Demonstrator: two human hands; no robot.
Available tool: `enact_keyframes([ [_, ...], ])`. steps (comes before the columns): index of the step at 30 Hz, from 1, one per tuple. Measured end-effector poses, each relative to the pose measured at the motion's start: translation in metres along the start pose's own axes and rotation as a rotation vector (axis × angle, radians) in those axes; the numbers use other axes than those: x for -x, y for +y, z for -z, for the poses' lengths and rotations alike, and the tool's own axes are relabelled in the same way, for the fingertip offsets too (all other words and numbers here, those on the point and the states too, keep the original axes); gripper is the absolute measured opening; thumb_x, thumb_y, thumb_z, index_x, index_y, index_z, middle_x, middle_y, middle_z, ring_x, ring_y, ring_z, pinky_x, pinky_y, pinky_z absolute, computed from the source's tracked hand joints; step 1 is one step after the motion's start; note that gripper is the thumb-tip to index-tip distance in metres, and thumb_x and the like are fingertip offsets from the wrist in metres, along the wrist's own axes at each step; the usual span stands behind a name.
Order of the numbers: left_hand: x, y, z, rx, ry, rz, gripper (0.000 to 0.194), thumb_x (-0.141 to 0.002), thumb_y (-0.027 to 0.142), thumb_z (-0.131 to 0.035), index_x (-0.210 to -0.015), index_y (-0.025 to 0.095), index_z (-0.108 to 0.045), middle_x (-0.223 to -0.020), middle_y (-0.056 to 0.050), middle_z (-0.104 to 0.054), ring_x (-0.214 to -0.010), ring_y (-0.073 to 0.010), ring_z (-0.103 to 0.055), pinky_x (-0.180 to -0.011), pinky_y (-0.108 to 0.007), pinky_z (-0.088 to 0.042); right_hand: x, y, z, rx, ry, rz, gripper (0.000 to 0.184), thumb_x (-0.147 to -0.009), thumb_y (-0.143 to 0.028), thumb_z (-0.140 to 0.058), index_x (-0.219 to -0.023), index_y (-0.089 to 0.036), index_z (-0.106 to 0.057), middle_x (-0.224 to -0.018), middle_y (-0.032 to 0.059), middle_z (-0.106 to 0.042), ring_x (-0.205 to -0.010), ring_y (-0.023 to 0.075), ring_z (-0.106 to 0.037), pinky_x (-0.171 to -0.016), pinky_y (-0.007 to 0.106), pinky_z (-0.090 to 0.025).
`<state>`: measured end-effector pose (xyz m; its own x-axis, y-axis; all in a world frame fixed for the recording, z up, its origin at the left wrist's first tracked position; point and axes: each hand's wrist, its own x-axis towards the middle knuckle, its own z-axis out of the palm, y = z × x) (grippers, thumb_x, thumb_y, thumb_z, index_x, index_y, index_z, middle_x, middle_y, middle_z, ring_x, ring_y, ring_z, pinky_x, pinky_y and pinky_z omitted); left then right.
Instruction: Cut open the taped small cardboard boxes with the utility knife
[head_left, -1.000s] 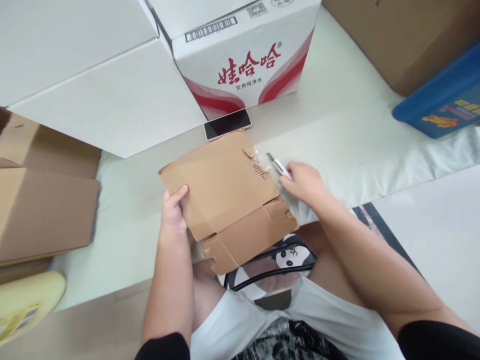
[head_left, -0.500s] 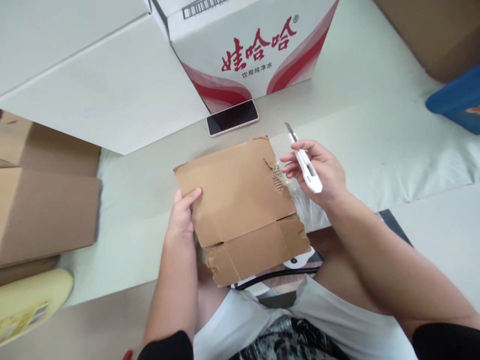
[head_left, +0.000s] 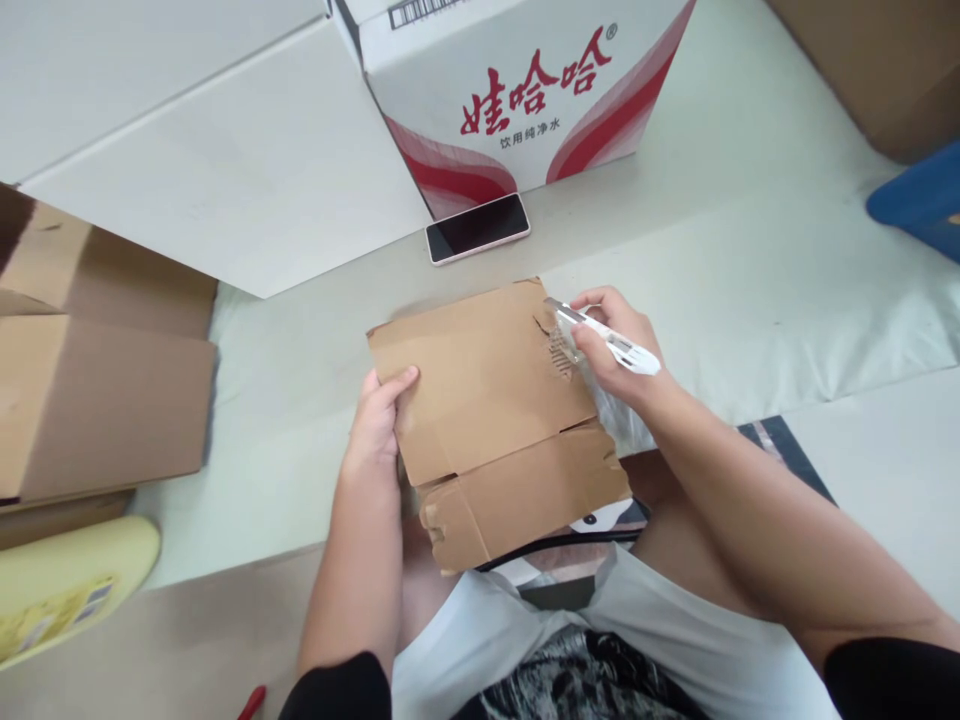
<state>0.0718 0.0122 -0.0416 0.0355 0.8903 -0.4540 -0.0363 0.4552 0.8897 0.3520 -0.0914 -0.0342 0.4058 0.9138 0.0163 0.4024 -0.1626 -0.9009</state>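
My left hand (head_left: 381, 412) grips the left edge of a brown cardboard piece (head_left: 487, 390), its thumb on top and the other fingers hidden beneath. A fold crosses the cardboard near its lower part, and a torn, ridged patch shows by the right edge. My right hand (head_left: 619, 345) is closed around a white utility knife (head_left: 619, 350), blade out and pointing up-left over that edge. Clear plastic film (head_left: 619, 410) hangs between the right hand and the cardboard. Whether the blade touches the cardboard, I cannot tell.
A phone (head_left: 478, 229) lies before a white and red carton (head_left: 525, 120). Large white boxes (head_left: 225, 180) stand at the back left, an open brown box (head_left: 120, 400) and a yellow bottle (head_left: 82, 575) at the left. A blue container (head_left: 919, 205) is at the right.
My right hand has turned the knife in its grip and brought it over the cardboard's right edge, its thumb now closed on the handle. The left hand keeps its hold. The view has shifted somewhat.
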Motion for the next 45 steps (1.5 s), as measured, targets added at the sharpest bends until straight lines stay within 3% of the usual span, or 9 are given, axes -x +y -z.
enact_keyframes([
  [8,0.003,0.003,-0.006,0.036,0.035,-0.025,0.051,-0.043,0.029,-0.095,-0.087,0.020,-0.071,-0.085,-0.004,-0.080,-0.064,-0.0192,-0.073,-0.061,-0.029,-0.062,-0.003,0.002,-0.001,0.147,-0.114,0.039,0.033,-0.084,-0.046,-0.057,-0.105,-0.023,-0.066,-0.069,-0.0012,-0.065,-0.059,0.0168,-0.054,-0.064,0.031,-0.040],
  [14,0.003,0.003,-0.004,0.045,0.091,-0.008,0.049,-0.043,0.026,-0.094,-0.087,0.020,-0.072,-0.082,-0.003,-0.078,-0.066,-0.0196,-0.072,-0.059,-0.030,-0.061,0.000,0.004,0.004,0.099,-0.172,0.033,0.032,-0.080,-0.045,-0.061,-0.099,-0.021,-0.072,-0.067,-0.0003,-0.067,-0.060,0.0160,-0.055,-0.062,0.030,-0.040],
  [19,-0.013,0.001,0.010,0.092,0.180,-0.065,0.042,-0.046,0.023,-0.091,-0.084,0.020,-0.072,-0.086,-0.003,-0.078,-0.074,-0.0206,-0.073,-0.068,-0.032,-0.062,0.002,-0.001,0.009,-0.089,0.073,-0.003,0.016,-0.077,-0.039,-0.066,-0.084,-0.025,-0.063,-0.067,-0.0012,-0.062,-0.061,0.0155,-0.051,-0.059,0.029,-0.039],
  [22,-0.026,-0.003,0.020,0.126,0.249,-0.115,0.038,-0.049,0.022,-0.090,-0.082,0.023,-0.070,-0.089,-0.001,-0.078,-0.080,-0.0198,-0.074,-0.075,-0.032,-0.063,0.001,0.000,0.008,-0.151,0.171,0.000,0.024,-0.080,-0.045,-0.068,-0.079,-0.026,-0.054,-0.062,-0.0037,-0.050,-0.058,0.0141,-0.044,-0.057,0.029,-0.036],
  [28,-0.036,-0.010,0.027,0.167,0.291,-0.214,0.041,-0.054,0.025,-0.088,-0.089,0.022,-0.067,-0.099,-0.004,-0.079,-0.091,-0.0220,-0.075,-0.082,-0.034,-0.064,-0.002,0.010,0.000,-0.264,-0.099,-0.160,0.026,-0.082,-0.035,-0.062,-0.105,-0.023,-0.066,-0.076,-0.0003,-0.071,-0.067,0.0178,-0.065,-0.064,0.031,-0.046],
  [33,-0.035,-0.010,0.026,0.187,0.312,-0.222,0.039,-0.054,0.024,-0.088,-0.087,0.022,-0.067,-0.098,-0.004,-0.078,-0.089,-0.0216,-0.075,-0.082,-0.033,-0.064,-0.004,0.010,0.001,-0.132,-0.093,-0.114,0.014,-0.079,-0.035,-0.066,-0.076,-0.022,-0.063,-0.067,-0.0013,-0.066,-0.064,0.0155,-0.059,-0.060,0.029,-0.039],
  [36,-0.035,-0.010,0.027,0.188,0.330,-0.221,0.039,-0.055,0.024,-0.088,-0.088,0.021,-0.067,-0.098,-0.004,-0.078,-0.091,-0.0221,-0.076,-0.085,-0.035,-0.064,-0.006,0.012,0.000,-0.090,-0.112,-0.138,0.013,-0.079,-0.034,-0.064,-0.079,-0.021,-0.066,-0.071,-0.0007,-0.069,-0.066,0.0153,-0.060,-0.062,0.028,-0.040],
  [39,-0.036,-0.011,0.028,0.191,0.350,-0.218,0.040,-0.055,0.023,-0.088,-0.088,0.022,-0.066,-0.095,-0.003,-0.077,-0.090,-0.0217,-0.075,-0.085,-0.035,-0.063,-0.007,0.015,0.000,-0.002,-0.162,-0.058,0.015,-0.081,-0.035,-0.064,-0.083,-0.021,-0.070,-0.074,-0.0005,-0.070,-0.070,0.0153,-0.061,-0.065,0.028,-0.041],
  [45,-0.036,-0.010,0.030,0.199,0.327,-0.187,0.041,-0.055,0.021,-0.086,-0.091,0.020,-0.066,-0.092,-0.002,-0.076,-0.083,-0.0198,-0.075,-0.086,-0.037,-0.064,-0.006,0.014,0.015,0.091,-0.245,0.038,0.008,-0.070,-0.028,-0.061,-0.068,-0.022,-0.066,-0.064,-0.0007,-0.066,-0.062,0.0150,-0.055,-0.060,0.029,-0.037],
])
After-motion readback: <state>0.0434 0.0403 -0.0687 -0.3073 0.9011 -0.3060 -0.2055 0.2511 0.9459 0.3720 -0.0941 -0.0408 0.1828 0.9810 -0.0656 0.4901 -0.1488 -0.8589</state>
